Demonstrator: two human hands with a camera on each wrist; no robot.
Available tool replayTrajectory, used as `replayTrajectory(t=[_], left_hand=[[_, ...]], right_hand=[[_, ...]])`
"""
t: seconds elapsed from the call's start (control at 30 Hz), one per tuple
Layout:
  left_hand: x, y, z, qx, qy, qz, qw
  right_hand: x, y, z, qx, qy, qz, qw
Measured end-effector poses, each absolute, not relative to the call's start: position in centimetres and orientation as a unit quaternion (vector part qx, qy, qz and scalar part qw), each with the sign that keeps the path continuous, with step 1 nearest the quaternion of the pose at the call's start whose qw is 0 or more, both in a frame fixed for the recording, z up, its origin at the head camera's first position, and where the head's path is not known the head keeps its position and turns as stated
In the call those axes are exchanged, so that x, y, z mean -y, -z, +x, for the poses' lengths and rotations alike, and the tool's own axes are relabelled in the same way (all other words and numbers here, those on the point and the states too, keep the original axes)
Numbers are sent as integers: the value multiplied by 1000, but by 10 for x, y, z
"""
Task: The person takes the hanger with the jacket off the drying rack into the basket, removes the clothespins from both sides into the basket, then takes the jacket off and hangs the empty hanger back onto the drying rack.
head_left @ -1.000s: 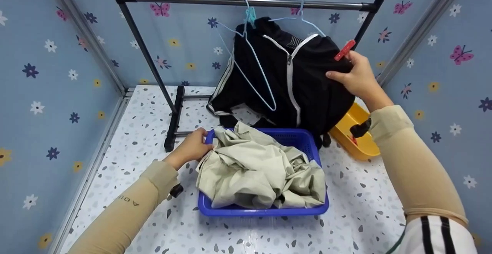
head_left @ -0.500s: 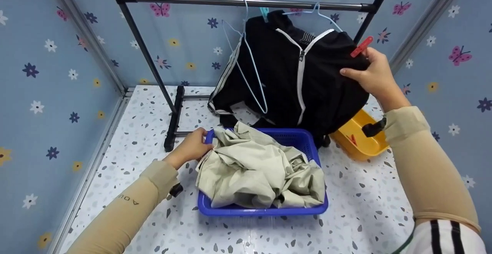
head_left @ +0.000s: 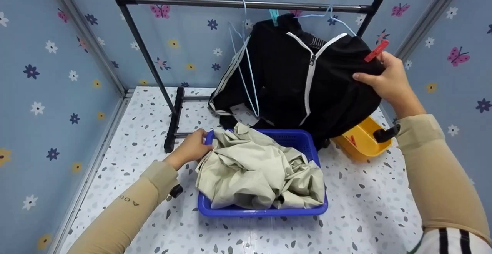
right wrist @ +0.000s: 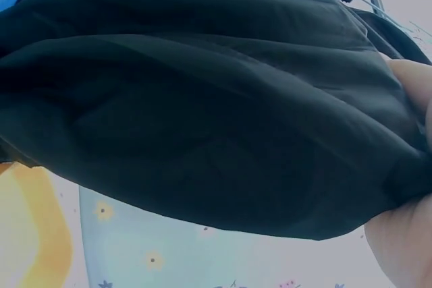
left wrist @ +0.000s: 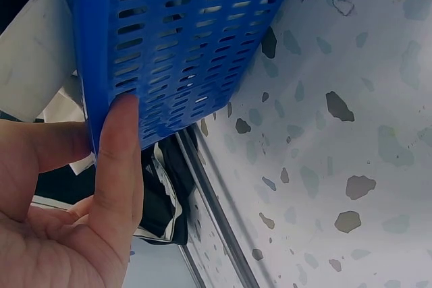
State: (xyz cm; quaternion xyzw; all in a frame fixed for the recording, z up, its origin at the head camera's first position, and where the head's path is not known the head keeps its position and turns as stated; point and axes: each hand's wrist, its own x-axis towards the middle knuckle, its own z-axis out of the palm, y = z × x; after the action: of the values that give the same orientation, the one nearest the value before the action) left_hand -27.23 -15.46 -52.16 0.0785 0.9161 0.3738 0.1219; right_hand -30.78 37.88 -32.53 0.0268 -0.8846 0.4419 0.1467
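A black jacket point(head_left: 284, 69) with a white zip hangs from a light blue hanger point(head_left: 338, 21) on the rack. My right hand point(head_left: 396, 81) pinches the jacket at its right shoulder, beside a red clothespin point(head_left: 376, 51) clipped there. A teal clothespin point(head_left: 273, 17) sits at the other shoulder. With thumb and fingers my left hand point(head_left: 192, 146) grips the left rim of a blue basket point(head_left: 265, 212); the left wrist view shows the fingers on its slotted wall point(left wrist: 182, 38). Crumpled pale green-beige cloth point(head_left: 261, 165) fills the basket. Black fabric point(right wrist: 202, 112) covers most of the right wrist view.
The black rack's bar point(head_left: 192, 2) runs across the back. A bare light blue hanger point(head_left: 246, 62) hangs in front of the jacket's left side. On the floor at right stands a yellow tray point(head_left: 365, 142) with a red clothespin point(head_left: 351, 140) in it. Patterned walls enclose the space.
My right hand has moved to the right, drawing the jacket, its hanger and both clipped clothespins along the bar. The bare hanger has turned. My left hand and the basket have stayed put.
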Motion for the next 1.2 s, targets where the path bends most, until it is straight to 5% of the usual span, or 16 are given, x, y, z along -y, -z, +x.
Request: replayTrajectory(t=[0.63,1.2], left_hand=[[156,522,-272,-922,-360,80,115],[155,524,-273,-913,-385,76,115]], right_hand=[[-408,337,-283,862,-478,66,154],[-413,348,-274,810,-565,156,39]])
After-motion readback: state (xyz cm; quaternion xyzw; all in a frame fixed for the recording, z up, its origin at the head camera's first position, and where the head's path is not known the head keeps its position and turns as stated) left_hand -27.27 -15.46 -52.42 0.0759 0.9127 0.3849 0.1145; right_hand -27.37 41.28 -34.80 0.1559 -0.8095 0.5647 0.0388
